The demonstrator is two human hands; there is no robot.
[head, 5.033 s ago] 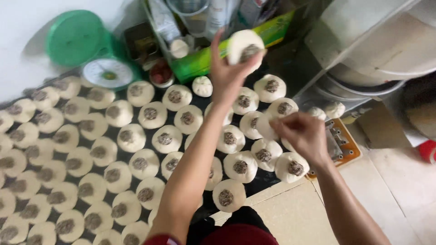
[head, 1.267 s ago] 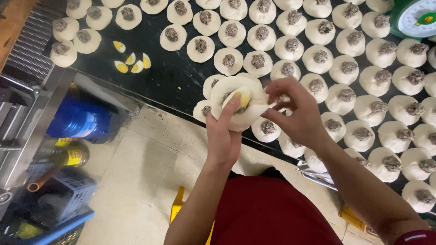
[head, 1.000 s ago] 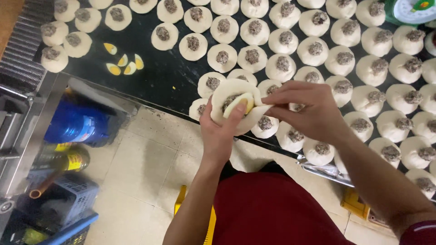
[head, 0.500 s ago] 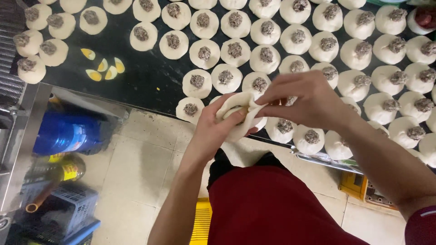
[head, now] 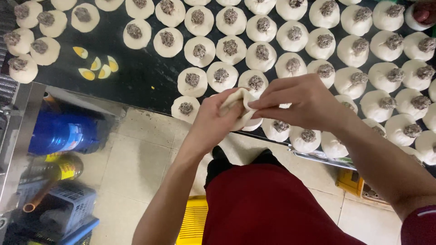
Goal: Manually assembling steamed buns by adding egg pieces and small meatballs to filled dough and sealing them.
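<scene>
dough bun (head: 240, 106) over the table edge (head: 136, 105), pinched by right fingers (head: 263, 103), cupped in left hand (head: 215, 120).

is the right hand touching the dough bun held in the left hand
Touching: the head view shows the right hand pinching the dough bun's folded top, which the left hand cups.

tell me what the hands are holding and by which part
A dough round: the left hand cups it from below, and the right hand pinches its top edge.
</scene>
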